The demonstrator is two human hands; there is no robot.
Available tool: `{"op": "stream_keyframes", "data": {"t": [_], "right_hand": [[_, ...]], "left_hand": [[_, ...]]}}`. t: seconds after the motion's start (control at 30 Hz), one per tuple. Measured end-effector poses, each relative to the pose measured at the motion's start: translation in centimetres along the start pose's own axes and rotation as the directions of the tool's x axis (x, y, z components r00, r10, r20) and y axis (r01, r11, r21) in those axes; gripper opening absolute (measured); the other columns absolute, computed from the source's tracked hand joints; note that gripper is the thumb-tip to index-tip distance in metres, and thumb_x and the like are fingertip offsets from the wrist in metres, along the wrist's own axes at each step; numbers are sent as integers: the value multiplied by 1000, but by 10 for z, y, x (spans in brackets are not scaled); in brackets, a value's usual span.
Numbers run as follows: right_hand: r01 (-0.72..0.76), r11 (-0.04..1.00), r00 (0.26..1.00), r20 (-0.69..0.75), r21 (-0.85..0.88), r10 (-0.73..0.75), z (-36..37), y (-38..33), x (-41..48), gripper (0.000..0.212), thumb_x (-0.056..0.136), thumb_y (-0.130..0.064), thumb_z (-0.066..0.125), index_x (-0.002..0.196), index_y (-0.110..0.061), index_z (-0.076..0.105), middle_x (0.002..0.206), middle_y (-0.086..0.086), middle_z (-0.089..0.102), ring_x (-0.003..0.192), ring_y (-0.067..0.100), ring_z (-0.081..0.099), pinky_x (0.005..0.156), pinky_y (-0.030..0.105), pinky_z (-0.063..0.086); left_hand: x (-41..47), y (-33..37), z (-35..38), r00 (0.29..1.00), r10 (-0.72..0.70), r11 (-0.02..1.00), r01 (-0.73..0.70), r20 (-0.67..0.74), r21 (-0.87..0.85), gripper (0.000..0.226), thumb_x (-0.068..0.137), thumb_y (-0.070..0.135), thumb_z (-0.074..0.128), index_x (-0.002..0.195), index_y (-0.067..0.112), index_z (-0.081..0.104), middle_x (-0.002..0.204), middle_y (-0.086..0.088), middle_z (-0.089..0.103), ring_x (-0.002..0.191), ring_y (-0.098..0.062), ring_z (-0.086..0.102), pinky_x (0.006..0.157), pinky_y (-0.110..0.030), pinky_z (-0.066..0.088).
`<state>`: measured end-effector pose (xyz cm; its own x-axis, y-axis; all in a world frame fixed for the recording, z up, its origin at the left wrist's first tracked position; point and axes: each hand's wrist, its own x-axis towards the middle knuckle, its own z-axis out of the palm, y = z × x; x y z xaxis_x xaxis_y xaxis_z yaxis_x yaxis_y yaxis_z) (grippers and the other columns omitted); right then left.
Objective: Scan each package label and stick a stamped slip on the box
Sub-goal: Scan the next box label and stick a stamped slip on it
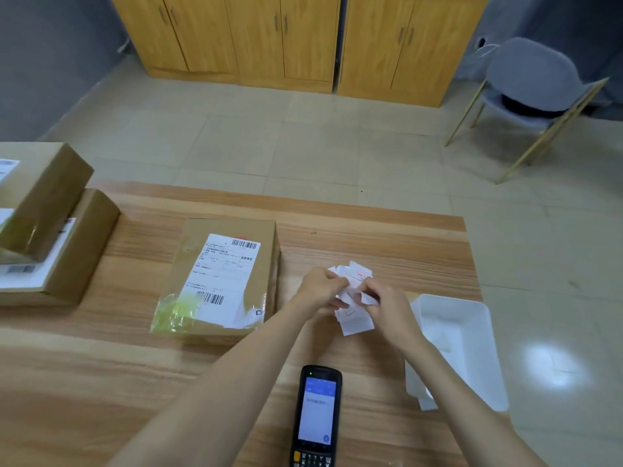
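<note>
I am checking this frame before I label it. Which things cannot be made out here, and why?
- Slips, head view: the left hand and right hand pinch and cover them; count and stamp unreadable.
- Box label: print too small.
- Scanner: keypad cut by the bottom edge; screen text blurred.
- Stacked boxes: cut by the left edge.
- Tray: right forearm hides part; contents washed out.

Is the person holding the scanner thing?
No, the scanner lies on the table, and the left hand and right hand both pinch paper slips.
</note>
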<state>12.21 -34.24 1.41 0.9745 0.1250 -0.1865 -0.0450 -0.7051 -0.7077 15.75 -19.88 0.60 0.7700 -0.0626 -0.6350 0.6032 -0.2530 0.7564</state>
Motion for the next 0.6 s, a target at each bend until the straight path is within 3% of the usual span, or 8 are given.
{"op": "stream_keyframes", "data": {"t": [0.07, 0.13, 0.23, 0.3, 0.4, 0.5, 0.6], "right_hand": [[11, 1000, 1000, 13, -19, -11, 4, -2, 1, 18, 79, -2, 55, 69, -17, 56, 64, -2, 55, 65, 23, 46, 55, 30, 29], [17, 998, 1000, 24, -54, -15, 8, -3, 1, 17, 78, 0, 53, 72, -15, 57, 66, 1, 57, 67, 26, 49, 57, 34, 32], [0, 999, 1000, 2, -38, 0, 11, -1, -1, 19, 77, 2, 51, 73, -16, 57, 68, 5, 60, 69, 28, 52, 58, 34, 33], [-20, 999, 999, -30, 50, 22, 9, 1, -3, 22, 80, 0, 53, 70, -20, 55, 65, -1, 61, 65, 21, 52, 57, 30, 33], [-61, 975, 994, -72, 214, 78, 1, 3, -3, 12, 85, -9, 63, 76, -15, 59, 71, -4, 66, 64, 8, 55, 55, 16, 36], [-122, 936, 984, -81, 331, 157, -1, 6, 0, 5, 87, -6, 62, 84, -10, 60, 82, 3, 67, 70, 9, 60, 55, 9, 40], [-156, 923, 976, -88, 351, 199, 1, 6, 3, 4, 89, -10, 60, 87, -6, 62, 83, 7, 65, 74, 15, 60, 61, 16, 41]], "left_hand": [[5, -2, -3, 999, 12, 1000, -11, -41, 19, 14, 86, 5, 51, 73, 3, 57, 77, -19, 64, 54, -19, 67, 58, -28, 52], [7, -3, -3, 997, 13, 1000, -11, -74, 25, 21, 86, 2, 52, 66, 5, 52, 72, -18, 62, 48, -17, 65, 53, -27, 50], [13, -8, -5, 991, 3, 1000, -3, -132, 1, 17, 87, -1, 49, 73, -2, 58, 84, -24, 65, 67, -32, 68, 67, -40, 55], [18, -12, -14, 983, -22, 999, 14, -184, -45, 19, 90, -1, 48, 75, -4, 59, 91, -28, 65, 69, -35, 66, 73, -47, 54], [21, -17, -20, 989, -13, 1000, 13, -148, 2, 21, 88, 7, 60, 69, 7, 51, 92, -24, 65, 65, -30, 65, 72, -47, 55], [19, -15, -10, 990, 8, 997, 3, -144, 78, 39, 75, 25, 77, 89, 12, 43, 101, -19, 63, 86, -34, 66, 83, -49, 53], [20, -13, -3, 973, 112, 975, -68, -201, 212, 41, 80, 34, 71, 103, 13, 44, 112, -13, 60, 98, -29, 61, 90, -43, 49]]}}
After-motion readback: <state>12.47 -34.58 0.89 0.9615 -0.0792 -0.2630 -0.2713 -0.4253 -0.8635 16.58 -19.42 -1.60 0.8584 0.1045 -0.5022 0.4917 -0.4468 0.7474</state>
